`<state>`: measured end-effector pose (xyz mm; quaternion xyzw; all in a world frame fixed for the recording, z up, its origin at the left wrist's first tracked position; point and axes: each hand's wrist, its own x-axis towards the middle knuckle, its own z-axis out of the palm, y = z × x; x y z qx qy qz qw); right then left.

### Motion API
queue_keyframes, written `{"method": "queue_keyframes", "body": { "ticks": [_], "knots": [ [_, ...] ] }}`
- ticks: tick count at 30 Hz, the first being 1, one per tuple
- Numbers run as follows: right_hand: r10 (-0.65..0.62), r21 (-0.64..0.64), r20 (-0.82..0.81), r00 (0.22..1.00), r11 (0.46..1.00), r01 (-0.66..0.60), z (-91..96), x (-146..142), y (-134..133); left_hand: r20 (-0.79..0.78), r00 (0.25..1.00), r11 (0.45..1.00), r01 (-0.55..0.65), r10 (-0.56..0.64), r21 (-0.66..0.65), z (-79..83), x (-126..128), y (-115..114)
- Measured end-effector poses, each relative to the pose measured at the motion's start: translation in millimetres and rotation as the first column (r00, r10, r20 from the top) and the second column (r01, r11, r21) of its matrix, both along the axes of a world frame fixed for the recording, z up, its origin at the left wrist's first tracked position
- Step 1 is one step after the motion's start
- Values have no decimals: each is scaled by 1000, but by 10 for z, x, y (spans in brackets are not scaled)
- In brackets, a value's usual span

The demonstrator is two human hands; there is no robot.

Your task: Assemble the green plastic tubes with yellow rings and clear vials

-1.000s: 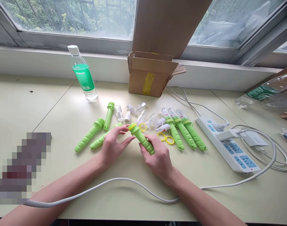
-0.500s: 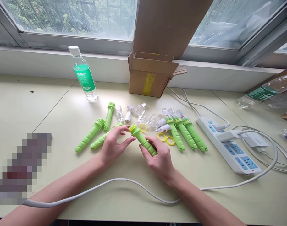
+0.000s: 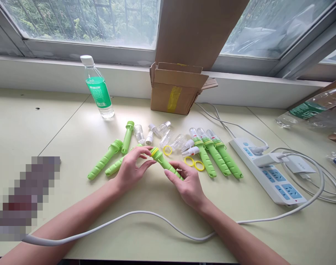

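Observation:
My right hand (image 3: 188, 184) is wrapped round the lower part of a green ribbed plastic handle (image 3: 165, 162), which tilts with its threaded end up and to the left. Around that end sits a yellow ring (image 3: 154, 151). The fingertips of my left hand (image 3: 131, 167) are bent against the ring, with the thumb close to the handle's neck. Beside my left hand lie more green handles (image 3: 105, 159), one partly hidden behind it. Beyond the hands are clear ribbed caps (image 3: 139, 133), white plug-like pieces (image 3: 190, 151) and loose yellow rings (image 3: 199, 165).
Three green handles with clear tops (image 3: 212, 156) lie side by side at right. Farther right is a white power strip (image 3: 267, 171) with plugs. A white cable (image 3: 145, 212) crosses in front. A water bottle (image 3: 99, 90) and an open cardboard box (image 3: 176, 90) stand behind.
The right hand has turned slightly round the handle, its fingers shifting a little. The left fingertips stay at the yellow ring, and the things on the table lie as before.

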<state>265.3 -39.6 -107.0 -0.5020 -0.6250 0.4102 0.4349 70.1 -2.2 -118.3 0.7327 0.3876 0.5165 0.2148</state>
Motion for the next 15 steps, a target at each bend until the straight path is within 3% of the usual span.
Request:
{"method": "queue_keyframes", "body": {
  "ticks": [15],
  "knots": [
    [165, -145, -53, 985, 975, -171, -30, 65, 34, -66, 997, 990, -32, 41, 137, 29, 8, -34]
  ]
}}
